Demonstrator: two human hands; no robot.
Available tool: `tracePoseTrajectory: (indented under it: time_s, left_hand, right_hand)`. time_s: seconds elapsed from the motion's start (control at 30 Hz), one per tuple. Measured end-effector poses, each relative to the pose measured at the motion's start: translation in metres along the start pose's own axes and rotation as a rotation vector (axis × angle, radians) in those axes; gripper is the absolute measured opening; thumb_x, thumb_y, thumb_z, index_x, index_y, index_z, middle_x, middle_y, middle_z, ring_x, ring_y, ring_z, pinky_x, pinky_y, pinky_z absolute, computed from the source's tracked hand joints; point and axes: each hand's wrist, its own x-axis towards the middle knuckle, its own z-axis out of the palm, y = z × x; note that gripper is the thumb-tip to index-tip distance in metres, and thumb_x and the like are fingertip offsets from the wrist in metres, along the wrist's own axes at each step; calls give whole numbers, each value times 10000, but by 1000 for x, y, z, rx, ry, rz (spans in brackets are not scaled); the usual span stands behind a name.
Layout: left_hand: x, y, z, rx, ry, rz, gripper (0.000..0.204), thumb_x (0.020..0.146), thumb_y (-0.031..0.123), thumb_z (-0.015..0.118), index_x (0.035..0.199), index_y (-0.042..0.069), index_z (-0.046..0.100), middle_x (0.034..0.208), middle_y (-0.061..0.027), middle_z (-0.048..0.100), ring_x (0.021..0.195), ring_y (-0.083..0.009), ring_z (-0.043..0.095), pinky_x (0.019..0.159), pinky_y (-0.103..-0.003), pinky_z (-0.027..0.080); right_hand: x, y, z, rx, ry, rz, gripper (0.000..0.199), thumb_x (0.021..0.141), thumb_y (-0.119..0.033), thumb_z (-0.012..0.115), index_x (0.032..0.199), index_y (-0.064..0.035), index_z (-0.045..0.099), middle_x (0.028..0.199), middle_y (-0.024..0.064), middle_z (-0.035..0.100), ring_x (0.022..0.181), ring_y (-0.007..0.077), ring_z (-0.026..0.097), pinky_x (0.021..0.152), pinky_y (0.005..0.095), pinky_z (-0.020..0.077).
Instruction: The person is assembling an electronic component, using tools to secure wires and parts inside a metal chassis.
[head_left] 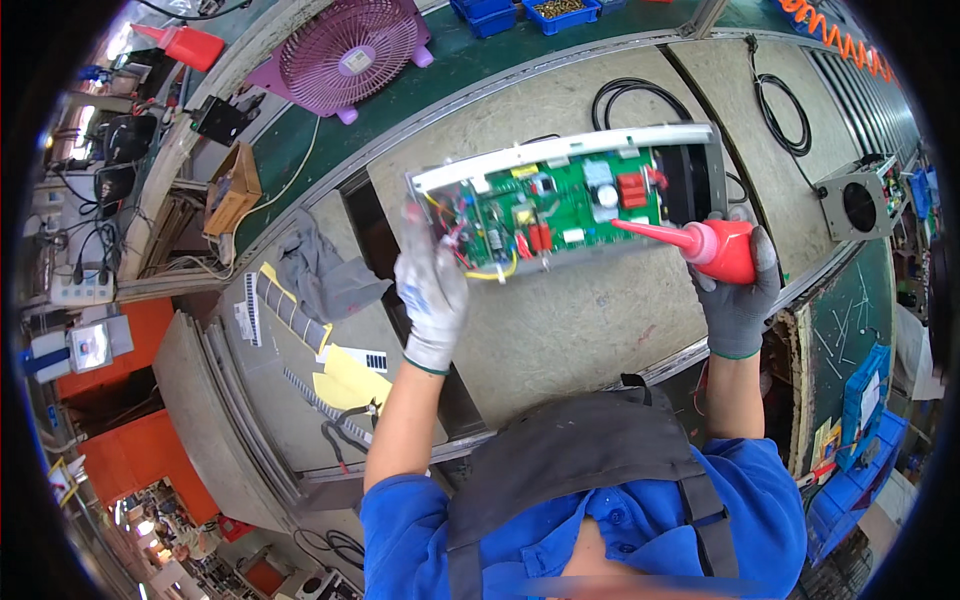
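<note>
Between our two gloved hands, above the middle of the bench (600, 320), we hold a grey control panel (560, 205) tilted up, its green circuit board (560, 200) bare and facing us. Our left hand (432, 290) is closed on the panel's lower left corner, fingers curled over the edge. Our right hand (738, 290) is wrapped around a red squeeze bottle (725, 250), whose long tapered nozzle (650, 232) points left and reaches the board's right part.

We judge the panel light and stiff, a thin plastic shell, but the board is fragile: upright capacitors, red block components and loose yellow and red wires (490, 262) would snag or bend. The frame's rim and corners look like the safe places to grip, never the component side. The bottle looks soft-walled and yields under a squeeze, so a gentle grip around its body suits it.

We cannot see whether the nozzle tip touches the board or anything comes out of it. The panel's front face is turned away. A dark opening at its right end (690, 180) shows nothing inside.

Further out, a grey rag (325, 275) and yellow label sheets (345, 375) lie at the left, a pink fan (345, 55) stands beyond, and black cables (780, 110) coil at the right.
</note>
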Motion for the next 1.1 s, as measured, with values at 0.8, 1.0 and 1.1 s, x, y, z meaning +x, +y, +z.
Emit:
tracePoseTrajectory:
  time_s: [0.8, 1.0, 1.1]
  left_hand:
    - [54, -10, 14, -8, -66, -114, 537, 1033, 243, 463, 1553, 142, 381, 1481, -227, 505, 1236, -407, 597, 997, -452, 510]
    - [32, 0, 16, -39, -24, -5, 537, 998, 123, 467, 1523, 32, 401, 1465, -262, 511, 1239, -446, 592, 989, -463, 517]
    - [25, 7, 16, -33, 0, 89, 541, 984, 73, 472, 1519, 24, 404, 1457, -271, 517, 1225, -440, 605, 979, -462, 524]
  right_hand:
    - [-46, 3, 36, -107, -113, 12, 327, 896, -322, 673, 1090, -93, 542, 951, 82, 618, 746, 169, 603, 584, 268, 477]
    - [-19, 34, 42, -574, -153, -360, 317, 818, -226, 775, 994, -77, 558, 918, 42, 571, 797, 125, 593, 661, 296, 474]
    - [-15, 50, 53, -946, -389, -644, 333, 769, -185, 819, 947, -68, 562, 869, 64, 576, 760, 170, 615, 638, 322, 479]
